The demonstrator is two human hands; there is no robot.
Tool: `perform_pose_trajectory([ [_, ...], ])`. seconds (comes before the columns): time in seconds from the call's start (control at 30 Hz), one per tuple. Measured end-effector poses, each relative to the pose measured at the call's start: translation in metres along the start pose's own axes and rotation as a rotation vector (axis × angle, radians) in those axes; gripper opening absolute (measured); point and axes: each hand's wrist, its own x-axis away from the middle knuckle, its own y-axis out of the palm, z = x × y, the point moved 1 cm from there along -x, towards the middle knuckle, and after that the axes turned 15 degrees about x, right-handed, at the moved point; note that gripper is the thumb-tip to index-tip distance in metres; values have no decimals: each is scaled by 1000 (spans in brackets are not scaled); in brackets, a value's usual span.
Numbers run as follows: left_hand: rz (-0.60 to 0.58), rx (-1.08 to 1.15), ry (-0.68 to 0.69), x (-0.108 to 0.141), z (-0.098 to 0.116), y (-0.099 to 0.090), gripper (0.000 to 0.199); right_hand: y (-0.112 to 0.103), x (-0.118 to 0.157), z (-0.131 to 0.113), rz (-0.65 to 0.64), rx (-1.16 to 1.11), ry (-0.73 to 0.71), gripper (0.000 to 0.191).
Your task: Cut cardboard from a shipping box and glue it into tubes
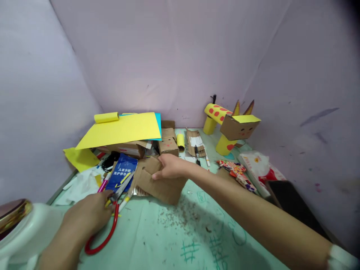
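In the head view, my right hand (171, 167) pinches the top edge of a flat brown cardboard piece (168, 187), thumb in front. The cardboard is tilted above the table and has a small slit near its upper left. My left hand (91, 212) is closed around red-handled scissors (101, 242) near the pivot. Their blades point up and right, and one red loop hangs below the hand. Just beyond the blades lies a blue packet (122, 172) with white print. A marker with a yellow band (125, 201) lies beside the scissors.
Yellow paper sheets (123, 131) cover boxes at the back left. A cardboard giraffe-like figure (239, 127) stands at the back right. A black phone-like slab (295, 204) and plastic packaging (260, 168) lie right. Crumbs (182, 215) dot the green tabletop (146, 240). A white container (30, 228) is front left.
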Motion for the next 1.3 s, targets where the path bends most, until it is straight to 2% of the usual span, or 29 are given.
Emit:
perform_pose_trajectory([
  [0.13, 61, -17, -79, 5, 26, 2, 48, 17, -27, -9, 21, 240, -99, 30],
  [0.23, 44, 74, -10, 4, 42, 16, 45, 24, -31, -8, 53, 335, -160, 38],
  [0.33, 86, 153, 21, 2, 48, 30, 46, 23, -25, -8, 94, 360, -200, 39],
  [0.43, 133, 274, 77, 4, 49, 34, 46, 17, -4, -11, 135, 326, -220, 33],
  [0.53, 147, 423, 219, 14, 54, 32, 44, 8, 29, -13, 179, 281, -192, 31],
  [0.63, 149, 526, 371, 31, 66, 30, 39, 2, 62, -14, 220, 259, -138, 48],
  [0.7, 149, 578, 461, 43, 73, 31, 33, 0, 78, -15, 228, 225, -168, 59],
  [0.8, 71, 682, 549, 55, 82, 37, 25, 2, 93, -17, 203, 204, -202, 54],
  [0.97, -126, 831, 529, 59, 87, 48, 21, 7, 104, -14, 194, 250, -69, 51],
  [1.03, -159, 846, 543, 60, 88, 49, 22, 6, 107, -11, 155, 155, -85, 43],
  [1.1, -145, 855, 565, 61, 88, 49, 23, 4, 111, -8, 75, -30, -170, 29],
  [1.17, -117, 863, 579, 62, 89, 49, 23, 4, 113, -5, 54, -184, -237, 22],
  [1.3, -52, 934, 503, 65, 93, 54, 27, 14, 114, 0, 243, -307, -155, 22],
])
